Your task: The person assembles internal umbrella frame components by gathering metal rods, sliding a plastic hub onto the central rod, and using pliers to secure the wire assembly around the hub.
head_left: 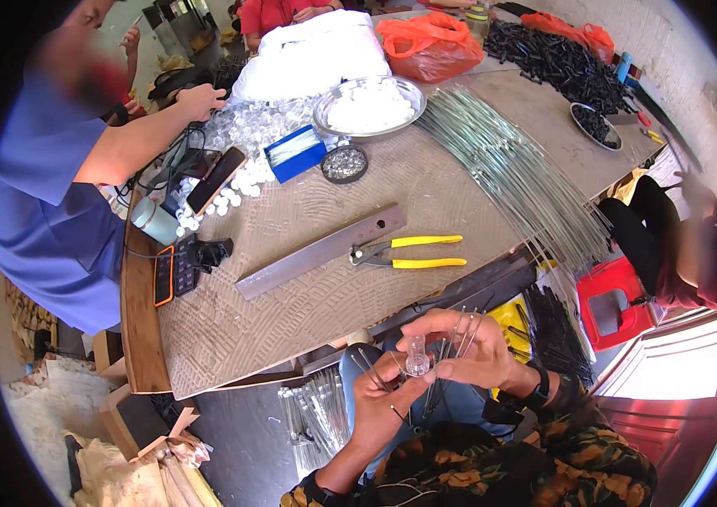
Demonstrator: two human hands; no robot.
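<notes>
Over my lap, just off the table's front edge, both hands meet at a small clear plastic piece point(417, 357) with a round flanged end. My left hand point(378, 401) is closed, thumb and fingers pinching beside the piece, with several thin metal rods point(365, 362) sticking out between its fingers. My right hand point(478, 348) curls round the other side of the piece. More thin rods point(465, 331) pass between its fingers. Yellow-handled pincers point(413, 252) lie on the table beyond, beside a flat metal bar point(320, 252).
A long bundle of metal rods point(510, 169) crosses the table's right side. Farther back are a steel bowl of white pieces point(409, 127), a blue box point(284, 171) and a phone point(216, 181). A co-worker in blue point(54, 194) reaches in from the left. A red stool point(591, 291) stands right.
</notes>
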